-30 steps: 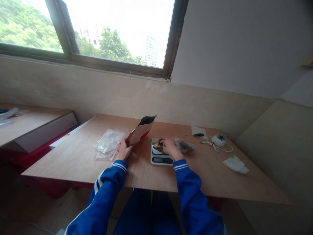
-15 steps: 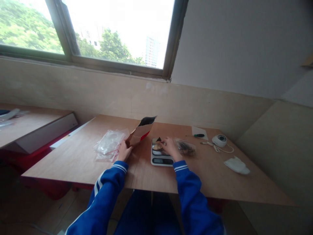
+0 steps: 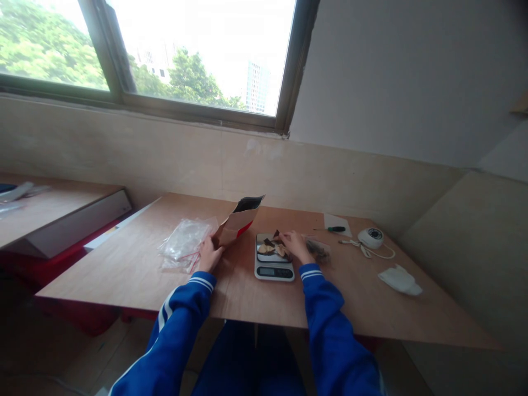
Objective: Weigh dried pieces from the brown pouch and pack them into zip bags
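Note:
A small kitchen scale (image 3: pixel 273 264) sits on the wooden table (image 3: pixel 231 286) with several dark and pale dried pieces (image 3: pixel 272 247) on its platform. My right hand (image 3: pixel 296 246) hovers at the platform's right edge, fingers pinched on a dark piece. My left hand (image 3: pixel 209 254) grips the bottom of a brown paper pouch (image 3: pixel 238 221), which leans open toward the window. A clear bag of dark pieces (image 3: pixel 318 249) lies just right of my right hand.
A pile of clear zip bags (image 3: pixel 184 243) lies left of the pouch. At the far right are a green-handled screwdriver (image 3: pixel 335 229) on a paper slip, a round white device (image 3: pixel 370 237) with a cord, and crumpled white tissue (image 3: pixel 400 279). A second table (image 3: pixel 49 209) stands left.
My right hand has shifted right off the scale platform, uncovering the pieces lying on it. My left hand and the pouch have stayed put.

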### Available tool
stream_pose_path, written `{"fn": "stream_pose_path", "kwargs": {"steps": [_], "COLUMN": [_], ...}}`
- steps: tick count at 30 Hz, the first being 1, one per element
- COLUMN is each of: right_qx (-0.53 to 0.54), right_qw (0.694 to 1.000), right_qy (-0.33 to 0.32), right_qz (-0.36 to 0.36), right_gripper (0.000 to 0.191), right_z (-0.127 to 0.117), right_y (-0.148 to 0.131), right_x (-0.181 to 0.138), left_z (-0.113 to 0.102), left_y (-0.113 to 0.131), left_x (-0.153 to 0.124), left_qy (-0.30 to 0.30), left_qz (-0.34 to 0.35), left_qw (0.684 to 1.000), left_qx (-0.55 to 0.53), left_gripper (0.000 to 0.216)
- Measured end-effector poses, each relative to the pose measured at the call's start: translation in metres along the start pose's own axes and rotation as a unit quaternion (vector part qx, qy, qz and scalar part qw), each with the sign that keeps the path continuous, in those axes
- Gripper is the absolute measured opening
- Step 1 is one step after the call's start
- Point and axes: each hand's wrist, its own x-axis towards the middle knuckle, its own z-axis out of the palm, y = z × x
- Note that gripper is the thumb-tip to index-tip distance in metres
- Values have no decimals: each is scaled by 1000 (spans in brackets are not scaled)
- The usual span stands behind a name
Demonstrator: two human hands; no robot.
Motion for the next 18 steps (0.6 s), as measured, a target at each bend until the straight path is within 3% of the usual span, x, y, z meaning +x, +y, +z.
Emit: {"fn": "stream_pose_path", "kwargs": {"steps": [4,14,18], "right_qx": [19,106,221], "right_qw": [1000,992,971], "right_qy": [10,-4,41], "right_qz": [1,-74,-83], "right_gripper": [39,27,31], "right_z": [-1,-9,-22], "right_y": [4,-20,-38], "right_x": [1,-3,-6], "left_z": [-1,-3,-2], "left_y": [2,4,2], "left_x": [0,0,0], "left_qy": [0,-5,-7], "left_qz": [1,2,2], "left_qw": [1000,1000,1000], "left_qx": [-1,2,7], "left_gripper": [52,56,58]}}
